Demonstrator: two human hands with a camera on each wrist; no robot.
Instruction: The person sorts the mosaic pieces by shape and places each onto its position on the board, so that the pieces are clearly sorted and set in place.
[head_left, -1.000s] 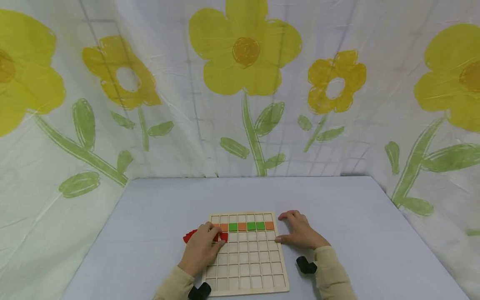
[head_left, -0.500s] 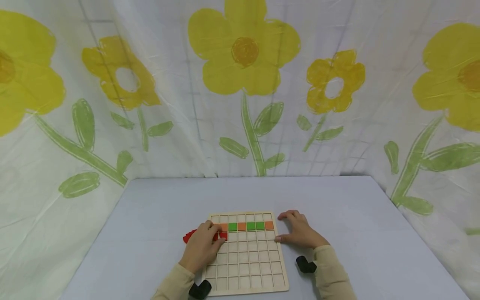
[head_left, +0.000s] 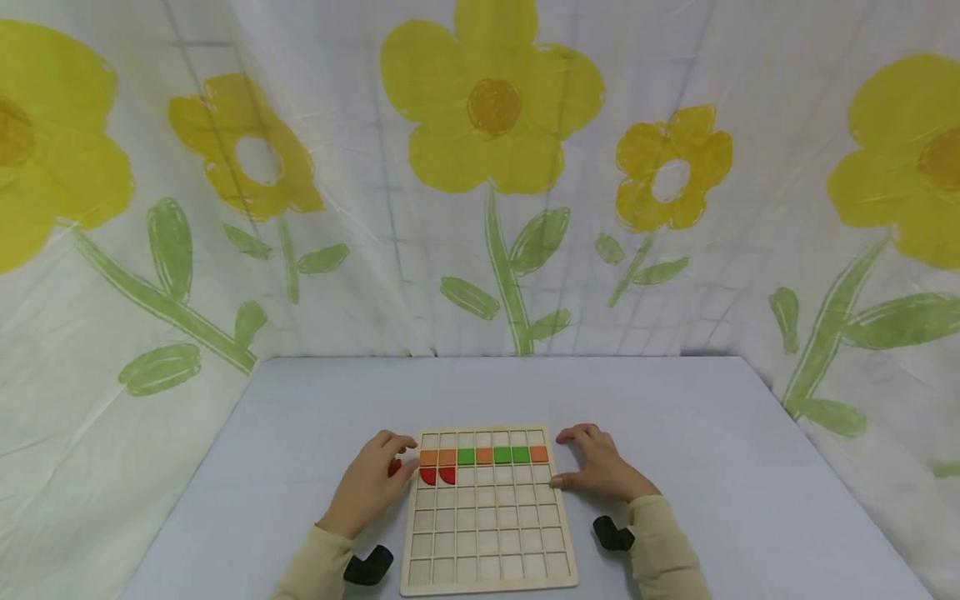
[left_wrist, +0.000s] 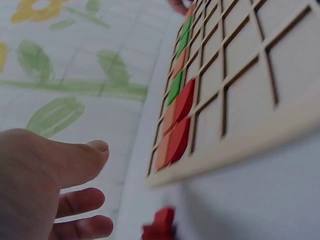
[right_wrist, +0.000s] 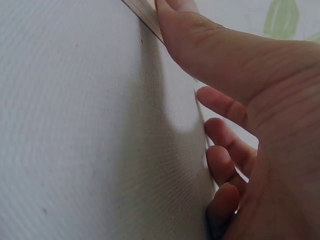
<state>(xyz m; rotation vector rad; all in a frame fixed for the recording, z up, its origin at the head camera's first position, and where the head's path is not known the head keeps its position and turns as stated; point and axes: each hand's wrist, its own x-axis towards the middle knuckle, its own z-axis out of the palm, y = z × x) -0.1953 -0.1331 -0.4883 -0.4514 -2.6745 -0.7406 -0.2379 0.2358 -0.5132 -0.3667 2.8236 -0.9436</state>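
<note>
A wooden grid board (head_left: 487, 521) lies on the table. Its second row holds orange tiles (head_left: 484, 456) and green tiles (head_left: 466, 456). Below them, two red quarter-round tiles (head_left: 447, 475) sit in the two leftmost cells of the third row. My left hand (head_left: 367, 483) is off the board's left edge, thumb and fingers apart, over a small pile of loose red pieces (left_wrist: 161, 226) that it partly hides. Nothing shows between its fingers in the left wrist view. My right hand (head_left: 603, 467) rests at the board's right side, fingers spread and relaxed, its thumb (right_wrist: 175, 30) touching the edge.
The white table (head_left: 322, 400) extends around the board on all sides. Behind it hangs a curtain (head_left: 360, 275) printed with yellow flowers. Each wrist carries a black camera mount, the left one (head_left: 369, 567) and the right one (head_left: 613, 533).
My left hand has let go of the second red tile, now in its cell, and moved left off the board to the loose red pieces. The right hand has stayed in place.
</note>
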